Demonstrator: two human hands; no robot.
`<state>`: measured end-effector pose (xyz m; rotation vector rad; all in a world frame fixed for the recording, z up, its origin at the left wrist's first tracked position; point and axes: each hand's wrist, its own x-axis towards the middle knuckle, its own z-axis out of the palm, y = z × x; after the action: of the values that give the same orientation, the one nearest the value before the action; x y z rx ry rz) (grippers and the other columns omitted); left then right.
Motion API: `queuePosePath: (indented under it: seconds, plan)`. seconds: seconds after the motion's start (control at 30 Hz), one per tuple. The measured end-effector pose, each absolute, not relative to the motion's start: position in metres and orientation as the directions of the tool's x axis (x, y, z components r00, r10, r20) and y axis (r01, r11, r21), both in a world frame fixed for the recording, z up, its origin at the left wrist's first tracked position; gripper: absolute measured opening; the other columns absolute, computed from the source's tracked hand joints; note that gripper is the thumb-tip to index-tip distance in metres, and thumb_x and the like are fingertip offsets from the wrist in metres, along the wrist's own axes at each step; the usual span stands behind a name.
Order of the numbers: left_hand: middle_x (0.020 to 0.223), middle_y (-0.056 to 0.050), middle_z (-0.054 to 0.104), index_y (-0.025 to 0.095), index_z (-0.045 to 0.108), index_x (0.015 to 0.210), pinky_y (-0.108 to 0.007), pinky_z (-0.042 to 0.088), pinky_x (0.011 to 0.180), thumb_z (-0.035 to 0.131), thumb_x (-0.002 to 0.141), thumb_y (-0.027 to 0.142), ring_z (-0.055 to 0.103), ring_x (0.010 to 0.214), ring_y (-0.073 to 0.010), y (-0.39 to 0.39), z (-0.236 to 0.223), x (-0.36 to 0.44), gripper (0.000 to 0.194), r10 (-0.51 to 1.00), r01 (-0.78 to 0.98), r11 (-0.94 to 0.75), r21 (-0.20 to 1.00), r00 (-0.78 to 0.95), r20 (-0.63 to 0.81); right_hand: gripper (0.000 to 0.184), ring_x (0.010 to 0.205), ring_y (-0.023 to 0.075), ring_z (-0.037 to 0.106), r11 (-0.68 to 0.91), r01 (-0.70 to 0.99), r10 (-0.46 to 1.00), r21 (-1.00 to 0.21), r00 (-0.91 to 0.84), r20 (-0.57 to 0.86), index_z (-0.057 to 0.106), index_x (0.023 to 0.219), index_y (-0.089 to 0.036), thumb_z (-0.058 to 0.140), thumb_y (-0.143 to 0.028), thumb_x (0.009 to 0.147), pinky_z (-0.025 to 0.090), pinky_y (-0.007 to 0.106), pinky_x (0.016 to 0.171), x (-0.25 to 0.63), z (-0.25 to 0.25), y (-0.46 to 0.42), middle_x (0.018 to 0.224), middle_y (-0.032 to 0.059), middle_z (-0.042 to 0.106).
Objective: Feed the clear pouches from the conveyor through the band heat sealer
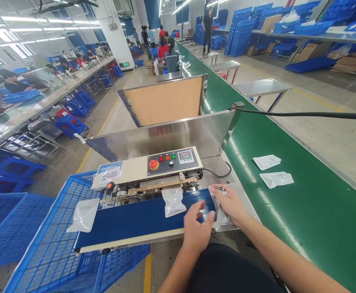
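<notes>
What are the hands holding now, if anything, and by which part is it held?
The right hand holds a small whitish plastic pouch, apparently by its upper end. The left hand appears to hold nothing.

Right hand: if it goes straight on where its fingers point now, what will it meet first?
Probably the right end of the machine body, but how high the right hand is beside it, I cannot tell surely.

The pouches are white and glossy. One [221,216] is at your right hand [229,202], partly hidden. A second [174,203], puffed and creased, has its upper edge at the sealer [162,185]. A third [84,215] overhangs the blue belt's [129,221] left end. Two [267,162] [276,180] lie flat, side by side, on the green belt [318,211].
</notes>
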<state>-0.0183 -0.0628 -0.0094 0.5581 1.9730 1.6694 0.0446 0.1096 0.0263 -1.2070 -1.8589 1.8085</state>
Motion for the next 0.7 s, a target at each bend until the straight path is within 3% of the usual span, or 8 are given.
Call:
queuePosePath:
  seconds: [0.1,0.2,0.3,0.43,0.57,0.7]
  plan:
    - [0.107,-0.011,0.078,0.02,0.08,0.113,-0.036,0.057,0.086,0.066,0.097,0.055,0.07,0.098,-0.0266,-0.03,-0.002,-0.011,0.041,0.671,-0.026,0.139,0.99,-0.733,-0.113,0.071,0.078,0.0232,0.07,-0.391,0.199,0.652,-0.899,-0.629,-0.423,0.067,0.128,-0.022,0.074,-0.075,0.081,0.056,0.031,0.066,0.035,0.03,0.091,0.088,0.0059,0.075]
    - [0.079,-0.006,0.07,0.015,0.076,0.091,-0.028,0.047,0.065,0.055,0.099,0.066,0.058,0.072,-0.0191,-0.011,-0.006,-0.016,0.056,0.566,-0.228,0.123,0.966,-0.783,-0.257,0.073,0.086,0.0237,0.07,-0.379,0.145,0.655,-0.914,-0.656,-0.376,0.069,0.126,-0.021,0.074,-0.077,0.08,0.058,0.033,0.075,0.038,0.021,0.096,0.101,0.0088,0.077]
    - [0.069,-0.002,0.059,0.015,0.068,0.078,-0.025,0.038,0.06,0.053,0.097,0.072,0.047,0.065,-0.0147,-0.009,-0.016,-0.021,0.062,0.562,-0.302,0.091,0.949,-0.771,-0.299,0.066,0.077,0.0218,0.066,-0.179,0.275,0.68,-0.945,-0.659,-0.32,0.077,0.1,-0.017,0.077,-0.078,0.076,0.054,0.031,0.068,0.053,0.004,0.11,0.088,0.008,0.075]
    - [0.062,0.002,0.047,0.017,0.058,0.065,-0.024,0.03,0.058,0.059,0.095,0.063,0.038,0.063,-0.0125,-0.007,-0.024,-0.024,0.055,0.545,-0.196,0.169,0.966,-0.798,-0.257,0.057,0.065,0.019,0.06,-0.007,0.345,0.751,-0.939,-0.618,-0.233,0.078,0.085,-0.018,0.071,-0.074,0.082,0.047,0.029,0.059,0.07,-0.012,0.122,0.072,0.0049,0.071]
    - [0.054,0.005,0.037,0.021,0.046,0.053,-0.025,0.024,0.053,0.075,0.081,0.057,0.031,0.057,-0.0108,0.012,-0.036,-0.038,0.055,0.432,-0.35,0.18,0.919,-0.812,-0.394,0.046,0.055,0.0169,0.056,-0.182,0.378,0.815,-0.908,-0.458,-0.354,0.071,0.074,-0.02,0.075,-0.066,0.076,0.045,0.029,0.053,0.071,-0.026,0.135,0.062,0.0008,0.063]
    - [0.052,0.004,0.042,0.02,0.052,0.054,-0.024,0.028,0.052,0.081,0.074,0.056,0.037,0.054,-0.0109,0.027,-0.05,-0.052,0.05,0.376,-0.444,0.135,0.886,-0.804,-0.46,0.04,0.055,0.0171,0.058,-0.311,0.358,0.794,-0.88,-0.411,-0.448,0.066,0.068,-0.021,0.079,-0.059,0.07,0.046,0.029,0.054,0.057,-0.039,0.147,0.06,0.0002,0.063]
